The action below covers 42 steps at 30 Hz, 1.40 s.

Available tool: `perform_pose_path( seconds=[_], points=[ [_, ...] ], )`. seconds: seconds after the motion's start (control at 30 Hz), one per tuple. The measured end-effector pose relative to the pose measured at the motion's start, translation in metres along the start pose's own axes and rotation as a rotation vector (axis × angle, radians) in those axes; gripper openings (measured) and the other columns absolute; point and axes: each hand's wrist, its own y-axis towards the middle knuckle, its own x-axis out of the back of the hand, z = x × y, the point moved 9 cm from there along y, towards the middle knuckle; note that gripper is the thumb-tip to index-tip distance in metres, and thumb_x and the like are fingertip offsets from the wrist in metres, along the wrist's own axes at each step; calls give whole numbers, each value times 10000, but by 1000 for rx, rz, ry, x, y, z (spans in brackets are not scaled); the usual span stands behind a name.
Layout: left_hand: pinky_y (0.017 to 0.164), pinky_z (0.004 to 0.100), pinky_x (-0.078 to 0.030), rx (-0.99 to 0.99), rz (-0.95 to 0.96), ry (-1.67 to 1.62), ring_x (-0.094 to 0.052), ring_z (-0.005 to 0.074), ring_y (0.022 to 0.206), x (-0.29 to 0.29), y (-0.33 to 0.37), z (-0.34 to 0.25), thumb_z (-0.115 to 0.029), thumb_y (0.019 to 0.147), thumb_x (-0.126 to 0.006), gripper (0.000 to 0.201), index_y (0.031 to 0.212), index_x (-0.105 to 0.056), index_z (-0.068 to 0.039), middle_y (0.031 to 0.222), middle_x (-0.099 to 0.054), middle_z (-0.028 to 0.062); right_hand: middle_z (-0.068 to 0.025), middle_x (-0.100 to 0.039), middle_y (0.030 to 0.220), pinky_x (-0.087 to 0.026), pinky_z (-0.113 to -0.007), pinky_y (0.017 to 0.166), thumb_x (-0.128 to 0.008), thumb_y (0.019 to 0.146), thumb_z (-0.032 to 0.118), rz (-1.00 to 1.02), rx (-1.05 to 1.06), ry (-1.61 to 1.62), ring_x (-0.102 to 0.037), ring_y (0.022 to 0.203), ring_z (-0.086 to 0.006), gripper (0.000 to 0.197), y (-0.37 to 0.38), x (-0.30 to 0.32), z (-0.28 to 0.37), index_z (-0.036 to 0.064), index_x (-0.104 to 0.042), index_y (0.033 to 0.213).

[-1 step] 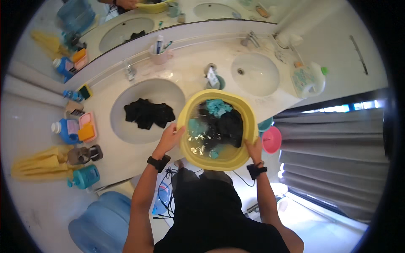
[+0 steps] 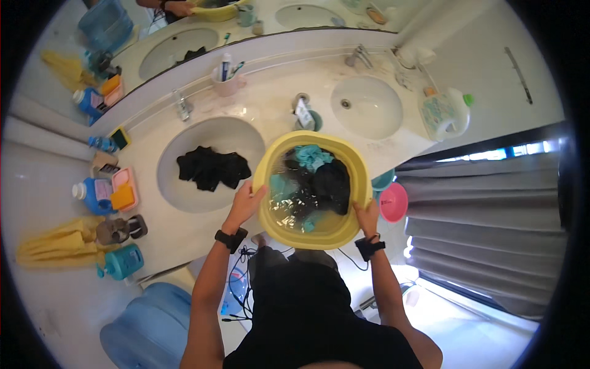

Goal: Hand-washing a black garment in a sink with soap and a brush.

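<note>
A yellow plastic basin [image 2: 270, 229] is gripped by its sides, over the front edge of the counter. My left hand [image 2: 247, 202] is closed on its left rim, and my right hand [image 2: 367, 216] holds the lower right rim. Water fills part of the basin. Soaking in it are a dark garment [image 2: 332, 187] and a crumpled teal cloth [image 2: 312, 158], with more teal fabric under the surface. To the left, a black garment [image 2: 212, 167] lies bunched in the oval sink [image 2: 184, 201].
A second sink [image 2: 375, 117] is on the right, beside a detergent jug [image 2: 445, 115]. Bottles and a pink tray [image 2: 128, 178] line the counter's left end. A cup with toothbrushes [image 2: 226, 85] stands at the back. Below lie a pink basin [image 2: 393, 202], a large blue tub [image 2: 150, 329] and cables [image 2: 246, 295].
The view has shifted slightly, so everything sits a little further left. My hands keep the same hold on the basin, and the garments look much the same.
</note>
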Motion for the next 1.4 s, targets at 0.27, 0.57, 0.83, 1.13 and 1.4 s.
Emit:
perform_pose_path(
  seconds=[0.27, 0.57, 0.83, 1.13, 1.4],
  points=[
    [748, 297, -542, 170, -6, -61, -675, 168, 840, -32, -30, 1, -52, 799, -717, 316, 1060, -568, 44, 955, -683, 113, -197, -686, 934, -511, -401, 778, -751, 786, 115, -49, -77, 226, -675, 866, -313, 315, 10, 23, -14, -21, -608, 1031],
    [733, 272, -541, 176, 15, -233, -665, 148, 848, -122, -48, -27, -20, 837, -691, 285, 1063, -524, 28, 982, -665, 110, -152, -703, 976, -516, -373, 780, -783, 797, 157, 61, -1, 222, -672, 876, -243, 383, 84, 86, -56, -10, -614, 1097],
    [725, 289, -542, 139, 62, -320, -656, 146, 845, -212, -18, -45, -92, 869, -719, 311, 1075, -518, 26, 972, -657, 103, -113, -694, 901, -510, -341, 751, -779, 789, 138, 82, 37, 93, -644, 800, -200, 324, 164, 137, -81, -16, -639, 1038],
    [766, 299, -562, 31, 80, -188, -654, 145, 910, -280, 28, -26, -131, 912, -707, 359, 1122, -466, 33, 1002, -627, 90, -128, -699, 852, -506, -341, 730, -781, 780, 102, 155, 172, 207, -643, 772, -205, 294, 252, 134, -121, -48, -646, 994],
    [792, 302, -556, 67, 95, -261, -676, 164, 927, -277, 39, -44, -169, 914, -714, 397, 1159, -483, 42, 1076, -659, 130, -147, -724, 914, -512, -333, 744, -748, 833, 149, 264, 83, 47, -671, 801, -220, 287, 286, 112, -136, -39, -671, 1036]
  ],
)
